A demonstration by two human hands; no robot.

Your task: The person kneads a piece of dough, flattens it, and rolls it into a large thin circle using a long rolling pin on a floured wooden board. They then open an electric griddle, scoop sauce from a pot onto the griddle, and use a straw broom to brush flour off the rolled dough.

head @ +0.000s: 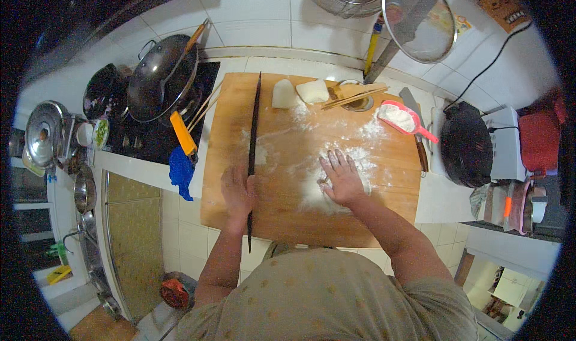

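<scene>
A long, dark, tapered rolling pin (254, 129) lies front to back across the left part of a wooden board (288, 224), its near end past the board's front edge. Blurred, my left hand (236, 191) is at the pin's near half, its thumb over the pin; whether the fingers grip it is unclear. My right hand (340, 177) rests palm down with fingers spread on a floury patch (315, 192) at the board's right. A pale round edge, perhaps dough (368, 188), shows beside that palm; the hand hides the rest.
Two white dough pieces (283, 94) (313, 91), chopsticks (355, 97) across a bowl (360, 103), a pink scoop of flour (398, 117) and a knife (420, 152) line the board's far side. A wok (157, 80) stands left on the black cooktop (135, 136), a black appliance (466, 144) right.
</scene>
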